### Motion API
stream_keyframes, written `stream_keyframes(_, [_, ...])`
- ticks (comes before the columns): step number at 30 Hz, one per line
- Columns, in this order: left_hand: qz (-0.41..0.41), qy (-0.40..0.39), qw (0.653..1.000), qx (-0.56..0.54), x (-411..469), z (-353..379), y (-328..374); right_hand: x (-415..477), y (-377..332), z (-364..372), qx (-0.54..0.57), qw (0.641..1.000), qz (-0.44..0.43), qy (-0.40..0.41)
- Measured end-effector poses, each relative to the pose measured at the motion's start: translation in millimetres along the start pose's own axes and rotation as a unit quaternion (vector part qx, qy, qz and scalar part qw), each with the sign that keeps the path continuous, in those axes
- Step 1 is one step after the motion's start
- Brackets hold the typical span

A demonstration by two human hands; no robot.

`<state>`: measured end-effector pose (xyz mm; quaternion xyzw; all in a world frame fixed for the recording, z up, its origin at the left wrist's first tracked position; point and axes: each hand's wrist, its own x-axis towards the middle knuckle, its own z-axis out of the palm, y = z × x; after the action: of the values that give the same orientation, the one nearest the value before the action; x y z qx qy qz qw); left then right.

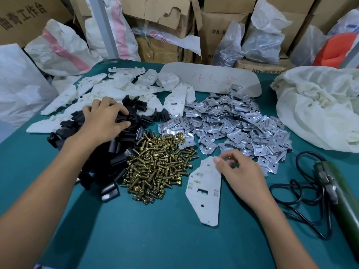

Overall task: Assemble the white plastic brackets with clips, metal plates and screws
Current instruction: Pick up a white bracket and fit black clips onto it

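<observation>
One white plastic bracket (204, 193) lies flat on the green table in front of me. My right hand (239, 171) pinches its upper right edge with thumb and fingers. My left hand (104, 119) reaches into the pile of black clips (116, 152) at the left, and its curled fingers grip a clip at the top of the heap. Brass screws (157, 166) form a pile in the middle. Shiny metal plates (233, 123) spread out to the right of them. More white brackets (108, 92) are heaped at the back left.
A green power screwdriver (334, 183) with a black coiled cord (291, 195) lies at the right edge. A white cloth bag (318, 105) sits at the back right, a white board (209, 78) at the back. Sacks and cardboard boxes stand behind the table.
</observation>
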<state>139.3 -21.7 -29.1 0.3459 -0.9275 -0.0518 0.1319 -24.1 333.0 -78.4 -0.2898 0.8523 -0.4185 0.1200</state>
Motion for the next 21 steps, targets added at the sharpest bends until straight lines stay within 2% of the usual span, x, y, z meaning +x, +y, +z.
stream_keyframes(4, [0.017,0.019,0.999,-0.030,-4.0,1.7,0.3,-4.2,-7.0,2.5,-0.062,0.998,-0.025,-0.020])
stream_keyframes(10, [0.072,0.040,0.993,-0.080,-7.4,-3.7,1.6,-5.6,-8.8,0.3,-0.020,0.999,-0.017,-0.030])
stream_keyframes(17, [0.020,0.076,0.985,-0.153,-10.9,-4.6,7.9,-4.8,-9.9,-0.3,-0.028,0.999,-0.016,-0.035])
stream_keyframes(21, [0.014,0.120,0.980,-0.155,-13.3,-12.2,19.4,-3.5,-8.6,0.1,-0.014,0.999,-0.018,-0.029])
